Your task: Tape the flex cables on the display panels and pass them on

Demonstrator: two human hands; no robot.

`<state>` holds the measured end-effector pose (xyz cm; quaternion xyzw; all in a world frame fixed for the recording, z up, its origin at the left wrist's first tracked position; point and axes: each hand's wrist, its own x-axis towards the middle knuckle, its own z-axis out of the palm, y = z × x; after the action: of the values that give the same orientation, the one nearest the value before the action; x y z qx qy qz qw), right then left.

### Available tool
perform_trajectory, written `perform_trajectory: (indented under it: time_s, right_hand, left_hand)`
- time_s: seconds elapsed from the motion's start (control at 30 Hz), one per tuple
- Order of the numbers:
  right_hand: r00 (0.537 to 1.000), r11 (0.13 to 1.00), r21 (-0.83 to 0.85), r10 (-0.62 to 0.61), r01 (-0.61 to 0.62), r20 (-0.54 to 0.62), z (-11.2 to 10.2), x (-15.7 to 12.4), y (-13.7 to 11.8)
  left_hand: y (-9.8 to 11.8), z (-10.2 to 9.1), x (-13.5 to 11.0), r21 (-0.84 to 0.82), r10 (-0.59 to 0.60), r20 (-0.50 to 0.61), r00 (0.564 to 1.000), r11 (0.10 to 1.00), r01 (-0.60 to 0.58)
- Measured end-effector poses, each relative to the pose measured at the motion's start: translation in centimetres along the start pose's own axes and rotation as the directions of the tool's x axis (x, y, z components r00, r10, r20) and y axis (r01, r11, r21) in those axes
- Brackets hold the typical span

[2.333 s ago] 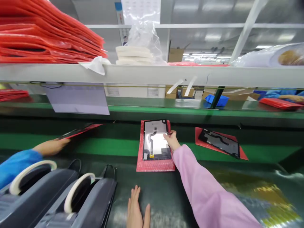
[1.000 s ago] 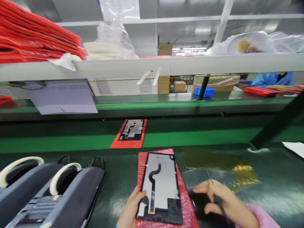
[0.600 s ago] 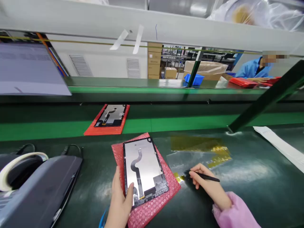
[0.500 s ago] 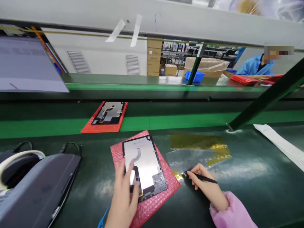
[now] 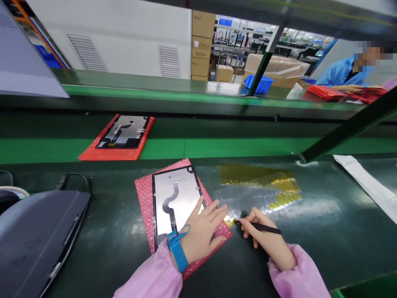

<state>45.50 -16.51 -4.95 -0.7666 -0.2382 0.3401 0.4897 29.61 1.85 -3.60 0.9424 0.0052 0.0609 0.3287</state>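
My left hand [image 5: 203,229] is spread flat over the lower right part of a tablet screen panel [image 5: 182,194], its fingers reaching past the panel's right edge. The panel lies back side up on a pink bubble-wrap bag [image 5: 144,194]; a curved grey ribbon cable [image 5: 169,205] runs down its silver back. Black tweezers [image 5: 263,227] are pinched in my right hand [image 5: 259,225]. Their tip meets a small piece of yellow tape [image 5: 230,222] beside the bag's right corner. Behind it lies a clear film sheet [image 5: 238,198] with amber tape [image 5: 248,174] on it.
Another screen panel [image 5: 124,131] rests on a red bag [image 5: 89,153] at the back left. A grey machine [image 5: 40,236] stands at the left. White strips [image 5: 366,182] lie at the right, near a slanted green post [image 5: 347,128]. A co-worker in blue [image 5: 338,72] sits beyond.
My left hand has moved right across the panel, from the ribbon cable to the lower right edge. My right hand has shifted slightly left with the tweezers. The view has tilted down.
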Motion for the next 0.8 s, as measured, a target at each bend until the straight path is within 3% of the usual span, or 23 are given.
perform_trajectory:
  time_s: [0.17,0.3,0.5,0.8]
  right_hand:
    - [0.999,0.997,0.069,-0.029,0.032,-0.044,0.1,-0.3,0.2]
    - [0.994,0.998,-0.044,-0.045,0.04,-0.105,0.1,-1.2,-0.2]
    - [0.997,0.992,-0.123,-0.042,0.033,-0.068,0.0,-1.7,-0.9]
    - [0.995,1.0,0.016,0.013,-0.011,-0.1,0.4,-0.7,-1.0]
  left_hand:
    - [0.4,-0.1,0.0,-0.074,-0.023,-0.037,0.999,0.997,0.02]
    - [0.7,-0.4,0.1,-0.032,-0.017,-0.012,1.0,0.999,0.016]
    - [0.6,-0.2,0.3,0.037,-0.024,0.037,0.999,0.999,0.023]
    - [0.4,0.4,0.2,-0.08,-0.013,-0.015,1.0,0.997,0.011]
